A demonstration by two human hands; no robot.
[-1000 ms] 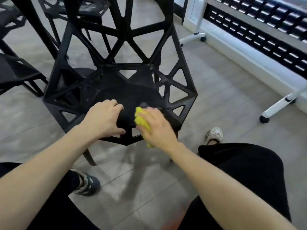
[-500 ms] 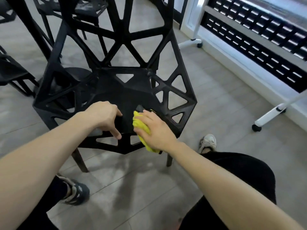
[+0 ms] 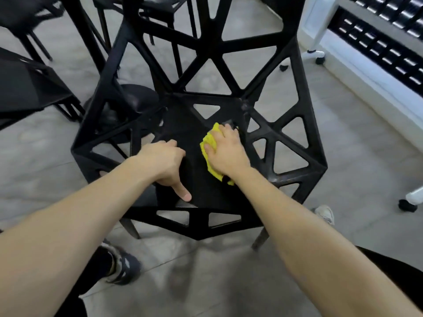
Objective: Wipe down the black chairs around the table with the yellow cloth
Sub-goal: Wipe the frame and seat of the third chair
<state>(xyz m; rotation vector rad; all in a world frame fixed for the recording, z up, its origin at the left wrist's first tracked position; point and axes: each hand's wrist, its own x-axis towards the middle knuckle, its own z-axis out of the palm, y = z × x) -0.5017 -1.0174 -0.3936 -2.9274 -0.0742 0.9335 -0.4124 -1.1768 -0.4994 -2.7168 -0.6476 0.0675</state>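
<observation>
A black chair (image 3: 297, 156) with a frame of triangular openings stands right in front of me, its back on the far side. The yellow cloth (image 3: 210, 143) lies on the right half of the seat. My right hand (image 3: 226, 152) presses flat on the cloth, fingers stretched toward the seat's rear right corner. My left hand (image 3: 163, 163) holds the left part of the seat, its fingers bent over out of sight and the thumb pointing back toward me on the seat surface.
More black chairs (image 3: 27, 88) stand at the left and behind, with a black table leg (image 3: 84, 30) between them. A white frame on castors (image 3: 409, 200) and a dark slatted panel (image 3: 377, 44) run along the right. My feet (image 3: 121, 266) are on the grey floor.
My right hand has slid the yellow cloth from the seat's front edge farther back on the right side. My left hand stays on the seat, thumb now stretched out. I have leaned closer.
</observation>
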